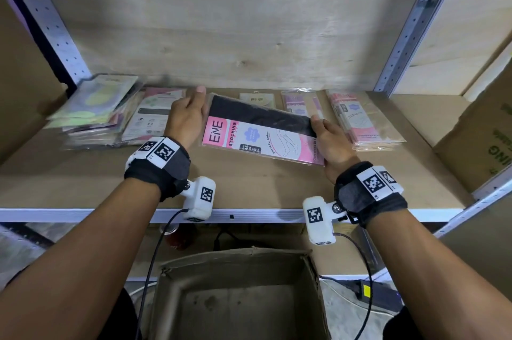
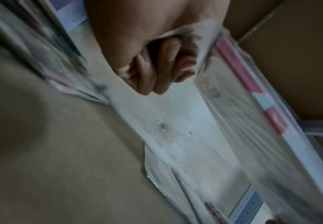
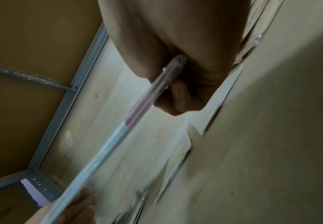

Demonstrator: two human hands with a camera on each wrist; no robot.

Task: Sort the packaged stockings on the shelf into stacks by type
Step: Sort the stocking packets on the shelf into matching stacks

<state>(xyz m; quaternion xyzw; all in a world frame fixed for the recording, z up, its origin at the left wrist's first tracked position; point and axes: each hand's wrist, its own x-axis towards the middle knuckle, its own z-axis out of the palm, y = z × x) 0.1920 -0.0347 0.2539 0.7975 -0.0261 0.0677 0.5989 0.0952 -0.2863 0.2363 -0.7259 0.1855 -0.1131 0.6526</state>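
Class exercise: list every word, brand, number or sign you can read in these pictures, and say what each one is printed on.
"ENE", "STOCKING", "Variety Color", "SIZE 45 CM + 8 CM": black stocking pack, gripped by left hand and right hand.
"ENE": small beige pack at the shelf's back.
"ING" (partial, green): cardboard box, right.
Other packs' print: too blurred.
Wrist views: no readable text.

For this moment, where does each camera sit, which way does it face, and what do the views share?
Head: worn high, facing forward-down at the wooden shelf; both forearms show.
Left wrist: looks along the left hand, fingers curled at the packet edge.
Right wrist: looks along the right hand pinching the packet.
Shared: the pink-and-black flat plastic stocking packet, held by both hands.
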